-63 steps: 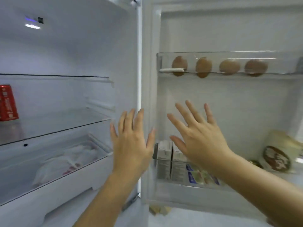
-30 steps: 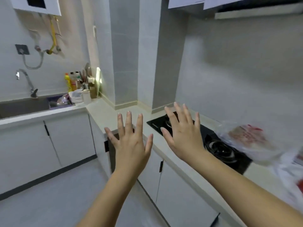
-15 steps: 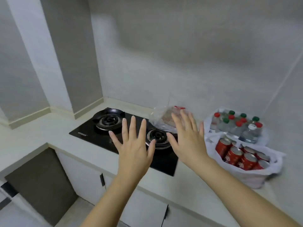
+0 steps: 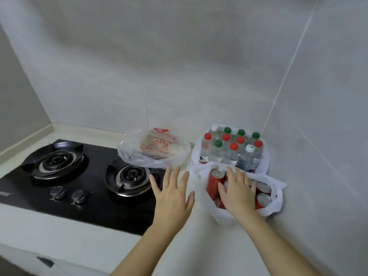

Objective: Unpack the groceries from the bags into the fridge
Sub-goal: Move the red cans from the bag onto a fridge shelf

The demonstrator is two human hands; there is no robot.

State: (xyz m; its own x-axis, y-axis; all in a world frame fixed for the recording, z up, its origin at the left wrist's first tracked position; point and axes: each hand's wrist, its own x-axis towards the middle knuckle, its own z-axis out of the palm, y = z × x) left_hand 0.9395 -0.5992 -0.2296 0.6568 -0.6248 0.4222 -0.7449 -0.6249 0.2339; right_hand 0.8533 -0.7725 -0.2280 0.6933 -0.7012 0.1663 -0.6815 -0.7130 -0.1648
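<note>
both hands out over the pale table (image 4: 103, 248), palms down. left hand (image 4: 172, 198) fingers (image 4: 172, 176) spread wide, holding nothing, hovering above the table edge of the black gas hob (image 4: 75, 184). right hand (image 4: 237, 193) fingers also spread, laid flat over the tops of the red cans (image 4: 216, 181), not closed on any; cannot tell if they touch the can tops. cans stand upright, long axis vertical, silver tops up, packed in a white plastic bag (image 4: 275, 200) directly under and around the right fingers; writing on the cans too blurred to read. just beyond the right fingertips, a second white bag (image 4: 196, 156) holds clear water bottles (image 4: 231, 148), all upright, caps up, red and green caps plus a couple of white ones; labels not readable. beyond the left fingertips, a clear plastic bag (image 4: 154, 149) with red printing, characters illegible, lies partly on the hob's back right corner, something flat and tan inside. left of the left fingers, two burners and two knobs (image 4: 67, 194) on the hob. grey tiled wall (image 4: 179, 66) behind everything.
</note>
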